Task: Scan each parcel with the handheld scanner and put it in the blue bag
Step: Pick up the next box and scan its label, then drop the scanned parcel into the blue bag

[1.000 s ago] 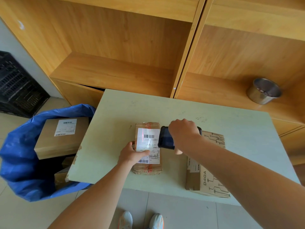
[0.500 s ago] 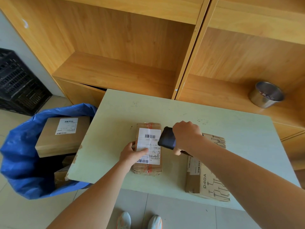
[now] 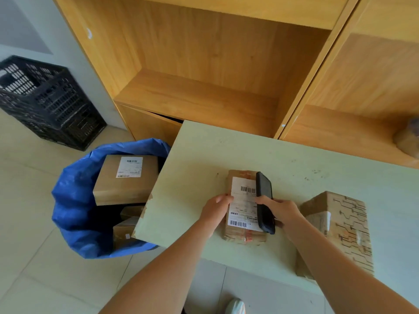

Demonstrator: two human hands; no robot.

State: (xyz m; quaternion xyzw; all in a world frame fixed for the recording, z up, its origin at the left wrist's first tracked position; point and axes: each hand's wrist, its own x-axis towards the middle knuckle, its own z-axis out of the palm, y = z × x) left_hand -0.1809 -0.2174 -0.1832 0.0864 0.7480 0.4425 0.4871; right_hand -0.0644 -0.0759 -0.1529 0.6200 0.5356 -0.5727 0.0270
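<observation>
Head view puts the small taped parcel [image 3: 244, 208] flat on the pale table [image 3: 204, 168], close to the table's near edge and roughly midway along it. I read it as a light, fairly stiff cardboard packet: brown board, orange-printed tape across both ends, a smooth white shipping label [image 3: 243, 203] with barcodes on top. The tape and label look slick, so I would take it by the bare cardboard of the long edges, one hand each side, rather than by the label face.

My left hand [image 3: 217, 208] rests at the parcel's left edge, fingers curled over it with the thumb tip on the label. My right hand [image 3: 280, 211] grips the handheld scanner [image 3: 265, 203], a dark, slim, rounded-corner slab standing on edge along the parcel's right side; the fingers wrap round its lower half, though the far fingertips are hidden behind it.

Just right of the parcel sits a larger printed carton [image 3: 337, 232], corrugated, marked with dark line patterns and clear tape, bulkier and probably heavier. Well left of the parcel, below the table's edge, the blue bag [image 3: 74, 200] stands open on the tiled floor; it looks like thin, crinkled woven plastic, soft-walled. A labelled box [image 3: 125, 177] lies on top inside, with other parcels beneath. Beyond the bag stands a black perforated crate [image 3: 45, 98]. Behind the table rises a smooth wooden shelf unit [image 3: 204, 71].
</observation>
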